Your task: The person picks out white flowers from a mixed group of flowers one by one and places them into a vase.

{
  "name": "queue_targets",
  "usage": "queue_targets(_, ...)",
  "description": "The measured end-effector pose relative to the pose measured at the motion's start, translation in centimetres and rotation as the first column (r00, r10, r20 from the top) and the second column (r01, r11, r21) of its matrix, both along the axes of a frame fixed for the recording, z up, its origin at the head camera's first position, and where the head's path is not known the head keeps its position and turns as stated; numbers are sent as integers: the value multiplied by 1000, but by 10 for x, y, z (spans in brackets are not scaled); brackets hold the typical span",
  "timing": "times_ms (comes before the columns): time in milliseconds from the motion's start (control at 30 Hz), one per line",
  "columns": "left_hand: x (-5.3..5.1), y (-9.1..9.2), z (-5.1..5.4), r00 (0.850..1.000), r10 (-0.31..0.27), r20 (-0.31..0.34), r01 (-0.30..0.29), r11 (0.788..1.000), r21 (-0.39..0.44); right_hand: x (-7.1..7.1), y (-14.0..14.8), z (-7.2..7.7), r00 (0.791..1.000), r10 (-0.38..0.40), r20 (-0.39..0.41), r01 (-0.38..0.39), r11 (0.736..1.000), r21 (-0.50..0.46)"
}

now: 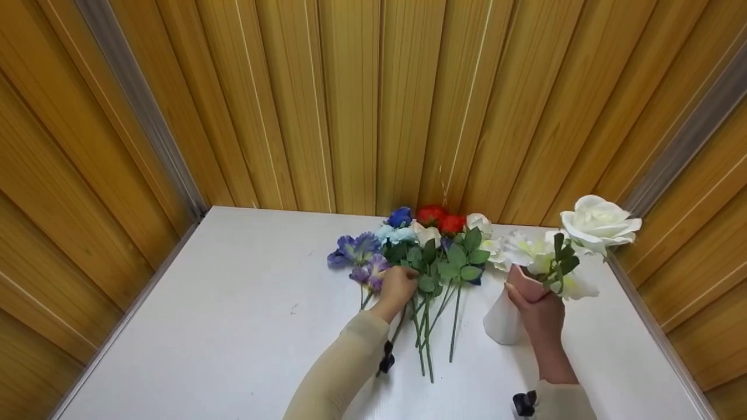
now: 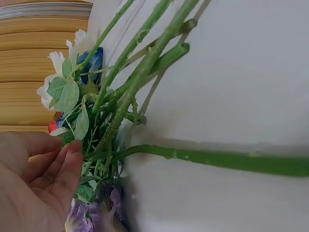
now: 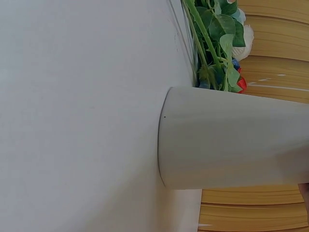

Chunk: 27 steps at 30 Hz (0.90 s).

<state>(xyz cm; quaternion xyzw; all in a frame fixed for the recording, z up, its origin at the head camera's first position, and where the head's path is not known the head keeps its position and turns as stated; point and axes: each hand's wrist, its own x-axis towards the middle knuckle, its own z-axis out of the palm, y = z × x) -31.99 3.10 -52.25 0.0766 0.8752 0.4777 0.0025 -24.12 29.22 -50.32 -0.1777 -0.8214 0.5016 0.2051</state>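
Observation:
My right hand (image 1: 543, 318) grips a vase (image 1: 503, 321), white below and pink at the top, by its upper part. The vase stands on the table; its pale body (image 3: 227, 140) fills much of the right wrist view. A large white rose (image 1: 601, 221) and other white flowers (image 1: 575, 283) stick out of its mouth. My left hand (image 1: 398, 291) is at the pile of artificial flowers, its curled fingers pinching among the green leaves (image 2: 69, 96). Which flower it holds is hidden. Purple flowers (image 1: 357, 249) lie beside that hand, and several green stems (image 1: 428, 344) point toward me.
Red flowers (image 1: 432, 214), a blue rose (image 1: 400, 217) and pale blue blooms (image 1: 402, 235) lie at the table's back edge. The white table (image 1: 233, 315) stretches out on the left. Wood-patterned walls (image 1: 350, 105) enclose it at the back and sides.

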Motion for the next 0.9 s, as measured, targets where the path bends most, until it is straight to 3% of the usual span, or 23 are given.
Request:
queue_targets(233, -2, -8, -4, 999, 50, -5, -51, 997, -66, -1, 1, 1, 1000, 10, -9, -10, 1000, -10)
queue_targets(467, -2, -7, -4, 1000, 15, 0, -15, 999, -37, -1, 2, 2, 999, 6, -52, -6, 1000, 5)
queue_targets(633, -6, 1, -1, 1000, 11, 1, -11, 994, -106, -1, 0, 0, 999, -2, -44, 2, 1000, 13)
queue_targets(767, -12, 6, 1, 999, 23, -34, -31, 974, -225, 0, -1, -1, 999, 2, -37, -2, 1000, -5)
queue_targets(900, -21, 13, 1, 994, 42, -99, -75, 931, -358, 0, -1, -1, 999, 11, -46, -12, 1000, -16)
